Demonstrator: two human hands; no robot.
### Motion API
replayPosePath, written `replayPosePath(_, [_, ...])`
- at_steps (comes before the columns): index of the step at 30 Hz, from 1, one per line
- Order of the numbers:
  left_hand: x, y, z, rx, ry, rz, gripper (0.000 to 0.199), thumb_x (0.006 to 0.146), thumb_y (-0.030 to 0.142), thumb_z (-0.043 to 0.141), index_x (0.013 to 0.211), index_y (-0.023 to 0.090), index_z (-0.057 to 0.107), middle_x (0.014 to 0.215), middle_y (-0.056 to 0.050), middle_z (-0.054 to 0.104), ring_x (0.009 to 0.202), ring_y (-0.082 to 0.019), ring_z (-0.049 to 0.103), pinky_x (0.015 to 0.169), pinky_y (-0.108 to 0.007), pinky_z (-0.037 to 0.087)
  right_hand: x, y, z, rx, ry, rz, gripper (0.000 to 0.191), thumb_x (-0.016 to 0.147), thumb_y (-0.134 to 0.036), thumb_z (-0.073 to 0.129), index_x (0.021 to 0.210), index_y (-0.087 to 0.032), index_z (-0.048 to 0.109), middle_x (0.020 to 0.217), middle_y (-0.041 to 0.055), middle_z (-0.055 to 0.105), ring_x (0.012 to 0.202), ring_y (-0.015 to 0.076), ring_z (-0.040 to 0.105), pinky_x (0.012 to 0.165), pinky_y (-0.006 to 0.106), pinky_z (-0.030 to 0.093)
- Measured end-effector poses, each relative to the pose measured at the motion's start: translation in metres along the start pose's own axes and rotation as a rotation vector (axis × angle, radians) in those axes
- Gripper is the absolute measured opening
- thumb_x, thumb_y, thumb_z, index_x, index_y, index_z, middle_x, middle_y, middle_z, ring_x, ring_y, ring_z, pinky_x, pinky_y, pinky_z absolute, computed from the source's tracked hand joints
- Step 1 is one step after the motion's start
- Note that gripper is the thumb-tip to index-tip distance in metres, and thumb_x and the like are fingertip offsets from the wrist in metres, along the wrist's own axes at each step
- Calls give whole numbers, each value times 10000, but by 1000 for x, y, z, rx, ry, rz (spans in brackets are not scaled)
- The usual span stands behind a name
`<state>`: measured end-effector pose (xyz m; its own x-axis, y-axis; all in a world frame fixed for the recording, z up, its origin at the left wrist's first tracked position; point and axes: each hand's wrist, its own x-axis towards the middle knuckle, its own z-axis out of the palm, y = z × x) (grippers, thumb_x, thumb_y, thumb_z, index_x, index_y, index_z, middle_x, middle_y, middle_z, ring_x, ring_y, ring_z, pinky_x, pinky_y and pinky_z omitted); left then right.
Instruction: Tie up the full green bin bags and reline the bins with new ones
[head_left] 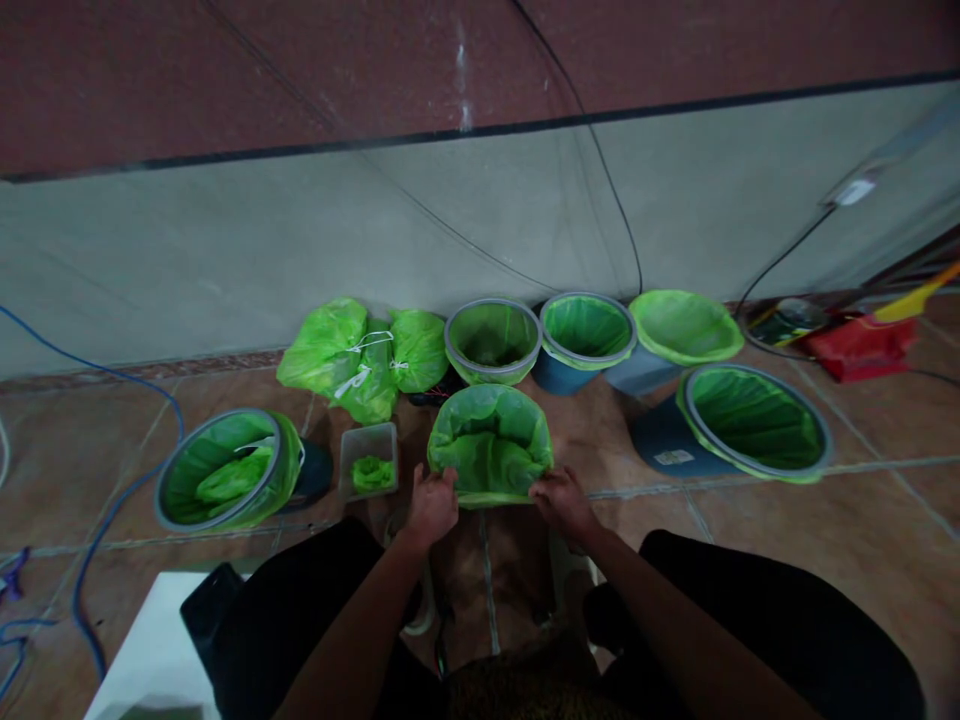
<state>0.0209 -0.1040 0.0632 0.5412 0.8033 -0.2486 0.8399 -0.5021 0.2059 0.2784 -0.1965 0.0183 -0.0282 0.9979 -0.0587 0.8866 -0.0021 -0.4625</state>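
A bin lined with a green plastic bag stands between my knees, the bag's edge folded over its rim. On the near left side of that rim, my left hand is closed on the green bag. My right hand pinches the same bag at the near right side. The bag hangs down inside the bin and looks rumpled. Just left of my left hand is a clear plastic tub with a crumpled green bag in it.
Tied green bags lie by the wall. Several lined bins stand along the wall and to the right, one at left. A red dustpan is far right. A blue hose and white surface are at left.
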Motion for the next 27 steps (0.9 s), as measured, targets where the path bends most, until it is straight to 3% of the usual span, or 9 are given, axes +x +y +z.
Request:
replayPosePath(5, [3,-5,-7,-35,-49,48,315,805,158,490,1104,153,589,899,-112,729,956,-258,670,1141,-502,162,5,2,-9,67,-124,-56,192,821,-177,563,746,-243,727,834,30,725,1009,265,589,1031,473,314])
replayPosePath(9, [6,-7,-7,-21,-60,57,371,777,164,530,1143,157,588,930,-120,727,981,-277,660,1146,-528,150,8,3,-7,11,-138,-50,227,856,-177,526,723,-220,704,821,52,707,970,256,582,989,433,348])
replayPosePath(12, [6,-7,-3,-2,-22,24,404,806,166,510,1203,134,579,971,-145,717,1017,-289,640,1143,-524,176,6,3,0,-18,-66,-56,238,857,-145,515,709,-221,685,807,50,690,945,245,572,969,408,355])
replayPosePath(19, [5,-5,6,-16,192,-217,463,844,217,541,1297,124,529,1151,-168,634,1186,-327,516,1096,-504,308,-1,-2,9,100,147,24,206,875,-171,514,741,-194,668,811,71,650,917,222,544,916,371,402])
replayPosePath(22, [6,-5,11,-102,258,-287,551,812,163,571,1351,121,464,1253,-167,554,1200,-304,511,1051,-440,396,-1,-5,9,341,265,178,147,811,-155,544,751,-196,671,838,74,659,959,225,552,970,388,404])
replayPosePath(25, [8,-6,17,-272,298,-336,645,776,118,585,1390,164,393,1314,-152,488,1166,-256,557,974,-365,477,2,-1,11,649,434,471,124,770,-213,566,827,-194,675,935,94,674,1029,255,557,1009,438,404])
replayPosePath(27, [10,-9,21,-372,325,-388,688,759,106,582,1404,195,360,1311,-147,492,1106,-247,598,917,-363,513,6,5,13,798,508,636,190,785,-297,563,907,-188,659,955,104,675,996,267,585,948,460,454])
